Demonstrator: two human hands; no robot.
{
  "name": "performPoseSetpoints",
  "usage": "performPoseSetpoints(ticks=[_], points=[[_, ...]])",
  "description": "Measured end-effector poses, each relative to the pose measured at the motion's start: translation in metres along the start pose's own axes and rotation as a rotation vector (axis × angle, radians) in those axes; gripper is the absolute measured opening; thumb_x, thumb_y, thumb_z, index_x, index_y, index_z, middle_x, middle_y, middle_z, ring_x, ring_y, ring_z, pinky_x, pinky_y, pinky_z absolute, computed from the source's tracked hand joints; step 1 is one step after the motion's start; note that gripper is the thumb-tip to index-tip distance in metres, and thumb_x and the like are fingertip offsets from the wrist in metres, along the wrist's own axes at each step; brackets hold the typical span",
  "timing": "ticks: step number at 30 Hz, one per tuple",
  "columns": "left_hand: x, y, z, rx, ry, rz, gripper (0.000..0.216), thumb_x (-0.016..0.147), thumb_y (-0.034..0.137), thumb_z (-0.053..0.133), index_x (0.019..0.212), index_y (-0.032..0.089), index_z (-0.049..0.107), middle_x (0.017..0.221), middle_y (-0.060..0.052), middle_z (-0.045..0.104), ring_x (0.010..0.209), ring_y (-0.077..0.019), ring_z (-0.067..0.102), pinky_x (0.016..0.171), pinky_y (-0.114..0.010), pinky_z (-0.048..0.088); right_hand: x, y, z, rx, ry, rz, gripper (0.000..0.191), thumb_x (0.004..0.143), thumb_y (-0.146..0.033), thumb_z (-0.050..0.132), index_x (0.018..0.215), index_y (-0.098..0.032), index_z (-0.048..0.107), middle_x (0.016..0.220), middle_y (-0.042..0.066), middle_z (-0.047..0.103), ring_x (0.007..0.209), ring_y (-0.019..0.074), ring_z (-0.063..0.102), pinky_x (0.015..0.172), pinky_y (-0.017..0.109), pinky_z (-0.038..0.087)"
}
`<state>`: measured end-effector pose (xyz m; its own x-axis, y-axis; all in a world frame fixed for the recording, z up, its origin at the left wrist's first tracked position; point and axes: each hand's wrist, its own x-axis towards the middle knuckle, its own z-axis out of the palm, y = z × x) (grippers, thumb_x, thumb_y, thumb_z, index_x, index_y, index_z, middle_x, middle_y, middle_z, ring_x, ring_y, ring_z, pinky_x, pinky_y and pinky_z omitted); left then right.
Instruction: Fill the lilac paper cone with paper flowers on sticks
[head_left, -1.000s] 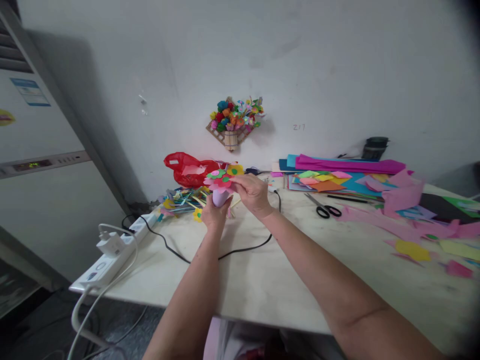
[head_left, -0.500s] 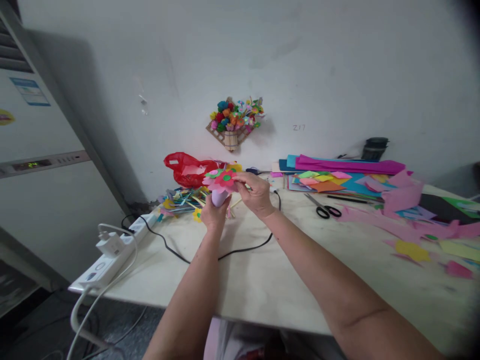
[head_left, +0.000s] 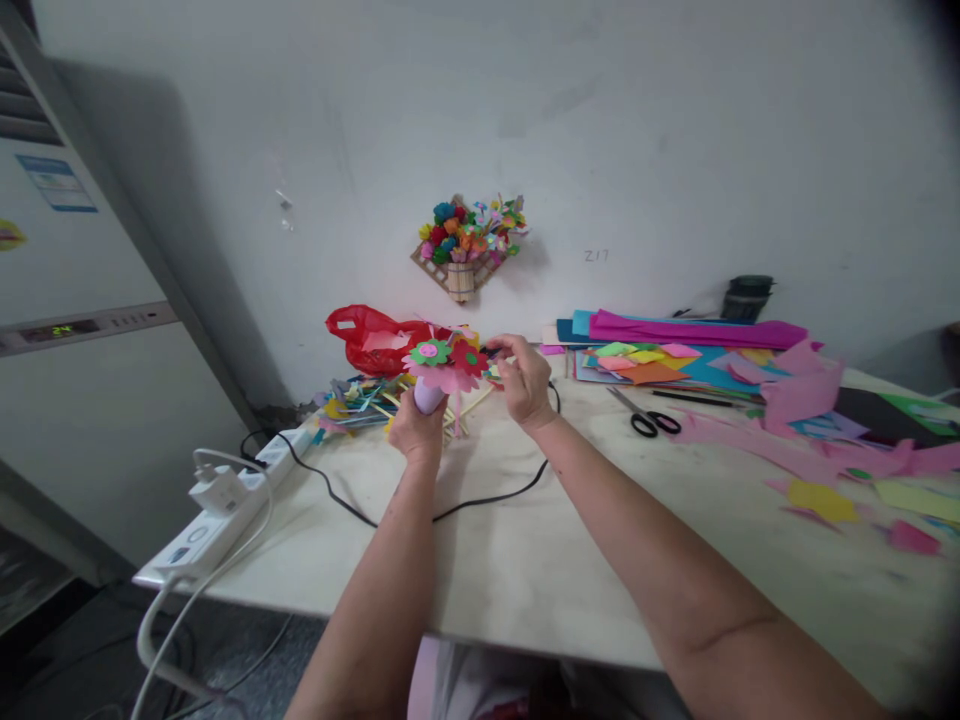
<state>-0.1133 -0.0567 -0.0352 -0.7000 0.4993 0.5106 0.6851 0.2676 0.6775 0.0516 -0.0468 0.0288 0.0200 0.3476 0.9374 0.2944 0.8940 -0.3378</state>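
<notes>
My left hand is wrapped round a lilac paper cone that carries a bunch of paper flowers, pink, green and red. It holds the bunch upright above the table's far side. My right hand is just right of the flowers, fingers curled in a pinch near the red one; what they hold, if anything, is too small to make out.
A red plastic bag and a heap of paper sticks lie behind the bunch. Scissors, stacked coloured paper and pink scraps lie to the right. A power strip and black cable are on the left; a flower basket hangs on the wall.
My right hand has drawn back to the right from the flower heads. The left hand has shifted the bunch slightly left and turned it, so the green and red flowers face me.
</notes>
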Motion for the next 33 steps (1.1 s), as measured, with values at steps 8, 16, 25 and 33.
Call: performPoseSetpoints(ticks=[8,16,25,33], points=[[0.000,-0.003,0.003,-0.012,0.011,0.047,0.059,0.069,0.065,0.063,0.113,0.025,0.059,0.092,-0.008,0.070,0.084,-0.0272,0.065,0.063,-0.030,0.038,0.011,-0.020,-0.002,-0.273,0.035,-0.209,0.029,0.085,-0.040,0.047,0.098,-0.019,0.062,0.106,0.011,0.063,0.098,0.0229,0.057,0.087,0.037,0.043],[-0.004,-0.001,0.003,-0.008,-0.001,0.158,0.049,0.074,0.052,0.062,0.114,0.024,0.058,0.096,-0.009,0.068,0.091,-0.0257,0.064,0.068,-0.030,0.041,0.010,-0.037,0.005,-0.553,-0.233,-0.371,0.024,0.086,-0.030,0.053,0.106,-0.025,0.066,0.136,0.003,0.054,0.123,0.0239,0.042,0.114,0.047,0.013],[-0.012,0.011,-0.004,-0.023,-0.083,0.182,0.060,0.068,0.057,0.068,0.116,0.023,0.058,0.096,-0.009,0.069,0.091,-0.0263,0.064,0.066,-0.029,0.040,0.008,-0.027,0.010,-0.529,-0.145,-0.401,0.024,0.094,-0.023,0.044,0.100,-0.023,0.067,0.125,0.003,0.063,0.117,0.0200,0.048,0.110,0.044,0.021],[-0.015,0.012,-0.003,-0.098,-0.074,0.191,0.055,0.068,0.048,0.070,0.115,0.021,0.059,0.100,-0.010,0.068,0.092,-0.0273,0.063,0.068,-0.029,0.039,0.007,-0.031,0.008,-0.406,-0.202,-0.380,0.022,0.090,-0.022,0.048,0.103,-0.027,0.065,0.130,0.004,0.058,0.119,0.0220,0.047,0.109,0.046,0.024]])
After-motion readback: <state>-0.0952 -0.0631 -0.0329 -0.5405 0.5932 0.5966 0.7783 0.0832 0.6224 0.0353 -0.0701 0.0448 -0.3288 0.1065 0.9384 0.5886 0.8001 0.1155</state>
